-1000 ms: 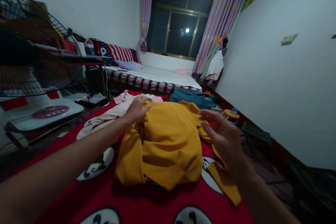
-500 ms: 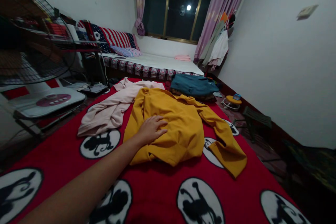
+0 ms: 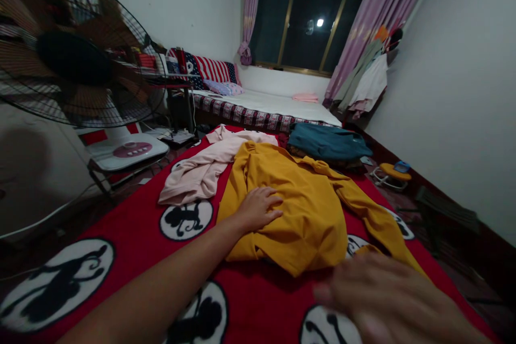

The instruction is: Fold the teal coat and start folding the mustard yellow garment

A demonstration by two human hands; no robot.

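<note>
A mustard-yellow garment [image 3: 306, 199] lies spread on a red blanket [image 3: 258, 301] printed with white circles and black figures. My left hand [image 3: 258, 207] rests flat on the garment's left part, fingers stretched out. My right hand [image 3: 387, 301] is close to the camera at the lower right, blurred by motion, near the garment's lower hem and right sleeve [image 3: 374, 215]; its fingers look extended, but whether it holds anything is unclear. A pale pink garment [image 3: 205, 169] lies crumpled to the left of the yellow one.
A large standing fan [image 3: 76, 59] and its white base [image 3: 129, 151] stand at the left. A folded teal garment [image 3: 328, 142] lies beyond the yellow one. A bed [image 3: 266, 107] sits under the window. Clothes [image 3: 365, 83] hang at the right; a small yellow stool [image 3: 393, 172] stands on the floor.
The yellow garment went from bunched between both hands to lying spread out. My left hand has settled flat on it, and my right hand has come back into view low and close.
</note>
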